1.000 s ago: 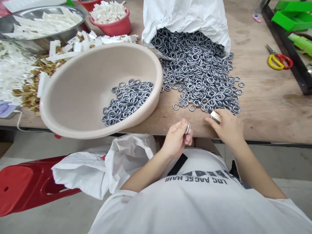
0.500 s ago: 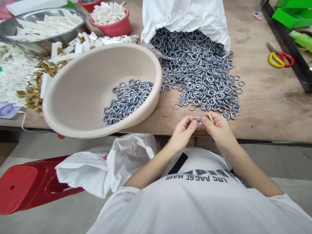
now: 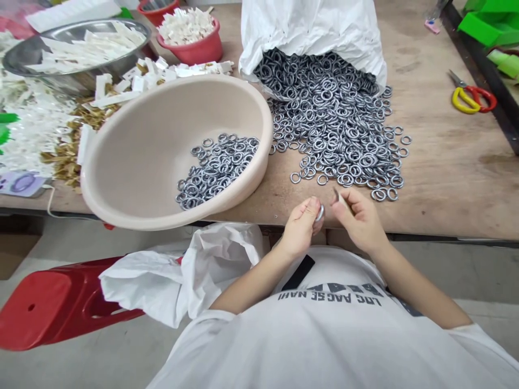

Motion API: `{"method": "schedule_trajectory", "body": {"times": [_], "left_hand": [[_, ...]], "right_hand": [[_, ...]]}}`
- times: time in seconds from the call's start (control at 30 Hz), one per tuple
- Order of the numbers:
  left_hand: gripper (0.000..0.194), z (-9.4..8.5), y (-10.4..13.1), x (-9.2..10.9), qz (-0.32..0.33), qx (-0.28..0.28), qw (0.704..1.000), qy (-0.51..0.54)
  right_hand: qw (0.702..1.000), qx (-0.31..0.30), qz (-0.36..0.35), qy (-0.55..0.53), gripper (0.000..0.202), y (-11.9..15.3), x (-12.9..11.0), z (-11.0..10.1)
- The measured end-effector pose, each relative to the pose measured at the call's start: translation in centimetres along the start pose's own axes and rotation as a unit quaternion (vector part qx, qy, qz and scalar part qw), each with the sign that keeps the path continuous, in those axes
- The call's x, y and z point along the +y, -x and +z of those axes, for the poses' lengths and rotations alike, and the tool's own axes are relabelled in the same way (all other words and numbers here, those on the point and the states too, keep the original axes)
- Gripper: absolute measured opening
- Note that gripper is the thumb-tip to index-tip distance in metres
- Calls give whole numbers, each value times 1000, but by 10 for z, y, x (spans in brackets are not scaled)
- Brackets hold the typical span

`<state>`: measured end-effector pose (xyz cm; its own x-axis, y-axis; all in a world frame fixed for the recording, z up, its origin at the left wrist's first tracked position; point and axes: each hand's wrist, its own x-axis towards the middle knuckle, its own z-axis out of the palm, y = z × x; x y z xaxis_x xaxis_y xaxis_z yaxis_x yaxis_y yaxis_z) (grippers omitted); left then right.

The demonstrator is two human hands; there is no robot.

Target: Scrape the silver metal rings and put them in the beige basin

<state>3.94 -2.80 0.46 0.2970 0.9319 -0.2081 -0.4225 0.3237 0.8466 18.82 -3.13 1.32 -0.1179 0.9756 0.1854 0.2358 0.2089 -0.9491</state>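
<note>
A grey metal ring (image 3: 319,213) is pinched in my left hand (image 3: 300,225), tilted on edge at the fingertips. Just to its right, my right hand (image 3: 360,219) is closed around a small pale tool (image 3: 343,202) with a dark, thin tip; most of it is hidden by the fingers. The tip is apart from the ring. Beyond both hands a large heap of loose metal rings (image 3: 340,124) spills from a white sack (image 3: 312,27) onto the wooden table. More rings (image 3: 219,167) lie inside a big beige basin (image 3: 130,146) to the left.
Scissors (image 3: 472,98) with yellow and red handles lie at the right. A steel bowl (image 3: 77,70) and a red tub (image 3: 198,48) of white pieces stand at the back left. Below the table's edge are a white bag (image 3: 219,270) and a red stool (image 3: 36,308).
My left hand has turned the ring from nearly flat to on edge and drawn it away from my right hand. My right hand has moved slightly apart, showing the tool's dark tip.
</note>
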Motion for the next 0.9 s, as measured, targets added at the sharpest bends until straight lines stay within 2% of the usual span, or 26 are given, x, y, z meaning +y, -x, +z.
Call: {"method": "schedule_trajectory", "body": {"times": [0.13,0.3,0.57,0.7,0.8,0.9], "left_hand": [[54,4,0,6,-31,61,997,39],[58,8,2,8,-26,94,994,48],[57,7,3,10,-43,80,995,43],[55,2,2,9,-88,64,993,53],[52,-4,1,6,-79,71,993,53],[50,-9,0,3,-66,82,993,58]], "right_hand": [[970,-32,-120,207,25,12,-8,1],[943,-31,-150,295,31,16,-7,6],[943,-37,-153,293,34,14,-4,9],[961,-52,-102,250,34,12,-2,12],[971,-81,-51,220,34,11,-4,15],[973,-92,-29,210,34,11,-8,20]]}}
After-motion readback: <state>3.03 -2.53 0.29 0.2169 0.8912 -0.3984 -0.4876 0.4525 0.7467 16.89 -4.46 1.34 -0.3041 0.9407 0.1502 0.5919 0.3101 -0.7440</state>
